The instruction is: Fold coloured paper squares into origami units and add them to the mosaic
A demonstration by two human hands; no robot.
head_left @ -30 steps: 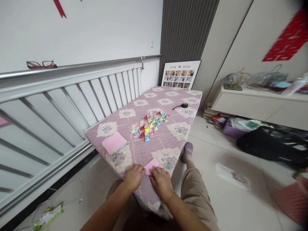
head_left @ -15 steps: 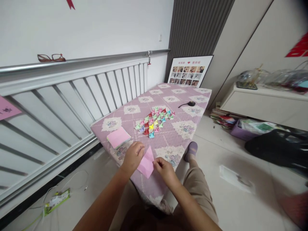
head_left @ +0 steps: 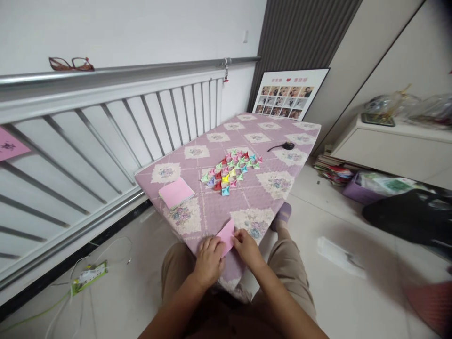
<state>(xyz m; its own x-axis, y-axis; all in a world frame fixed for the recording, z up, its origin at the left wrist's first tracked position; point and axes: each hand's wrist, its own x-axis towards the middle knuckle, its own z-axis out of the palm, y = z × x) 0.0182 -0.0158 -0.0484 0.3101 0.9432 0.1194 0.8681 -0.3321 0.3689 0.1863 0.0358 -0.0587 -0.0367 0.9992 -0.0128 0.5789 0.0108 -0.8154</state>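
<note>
A pink sheet of paper (head_left: 227,237) lies near the front corner of the table, its outline a narrow slanted shape. My left hand (head_left: 209,258) lies over its left edge, fingers bent and close together on the paper. Thumb and forefinger of my right hand (head_left: 245,245) pinch the right edge. Beyond them is a cluster of small folded paper pieces (head_left: 231,170) in red, green, pink, blue and yellow. To the left sits a stack of square paper (head_left: 176,193) with a pink sheet on top.
The table wears a purple floral cloth (head_left: 243,197). A black tape measure (head_left: 288,145) lies toward its far right, before a framed photo board (head_left: 289,93). A white radiator (head_left: 123,136) runs along the left side, with glasses (head_left: 71,64) on the pipe above. A power strip (head_left: 89,277) lies on the floor.
My left hand has moved down and right onto the pink paper, its fingers now pressed on it. The paper shows a smaller, narrower outline. The view has shifted slightly.
</note>
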